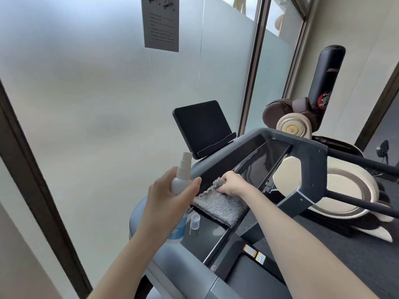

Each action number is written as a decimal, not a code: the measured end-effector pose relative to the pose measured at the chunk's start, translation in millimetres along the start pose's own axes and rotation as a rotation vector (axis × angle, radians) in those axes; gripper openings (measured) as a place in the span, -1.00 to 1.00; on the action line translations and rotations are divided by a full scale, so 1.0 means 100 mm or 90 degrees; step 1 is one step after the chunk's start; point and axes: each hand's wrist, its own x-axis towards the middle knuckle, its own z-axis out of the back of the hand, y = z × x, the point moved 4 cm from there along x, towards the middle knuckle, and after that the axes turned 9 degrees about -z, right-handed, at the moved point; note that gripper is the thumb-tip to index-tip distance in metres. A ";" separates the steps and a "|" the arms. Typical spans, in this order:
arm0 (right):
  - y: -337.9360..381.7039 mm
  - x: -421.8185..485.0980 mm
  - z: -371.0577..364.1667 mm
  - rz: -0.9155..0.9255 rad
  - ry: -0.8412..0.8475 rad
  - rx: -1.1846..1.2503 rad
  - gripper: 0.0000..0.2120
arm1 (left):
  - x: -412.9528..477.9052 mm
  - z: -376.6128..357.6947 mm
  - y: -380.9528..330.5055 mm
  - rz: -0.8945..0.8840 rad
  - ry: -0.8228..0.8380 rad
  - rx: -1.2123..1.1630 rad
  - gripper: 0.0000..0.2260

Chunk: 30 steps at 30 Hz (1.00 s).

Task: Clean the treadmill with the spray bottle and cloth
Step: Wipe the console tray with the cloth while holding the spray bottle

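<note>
White spray bottle (180, 180) is up and upright, nozzle uncapped, gripped in the left hand (166, 201) just beside the treadmill (311, 160) console. The fluffy grey cloth (222, 207) lies on the glossy black panel, its top edge bunched under the right hand (233, 183).

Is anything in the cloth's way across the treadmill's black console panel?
Yes, at the near end: a small clear cap stands upright on the console panel, just left of the grey cloth. Toward the far end, past the right hand gripping the cloth, nothing visible lies on the panel.
</note>
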 end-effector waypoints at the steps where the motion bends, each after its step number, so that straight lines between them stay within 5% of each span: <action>1: 0.01 -0.03 0.01 0.007 0.004 0.004 -0.89 | 0.00 -0.01 -0.01 0.000 0.004 -0.001 -0.69; 9: 0.07 -0.43 0.54 0.106 -0.053 0.139 -0.84 | -0.03 -0.01 -0.12 -0.026 0.015 0.018 -0.68; 17: 0.09 -1.16 1.24 0.210 -0.264 0.277 -0.77 | -0.05 -0.12 -0.34 -0.080 0.001 0.027 -0.72; 30: -0.47 -2.42 1.66 0.220 -0.407 0.378 -0.72 | -0.63 -0.23 -0.96 -0.148 -0.003 0.020 -0.80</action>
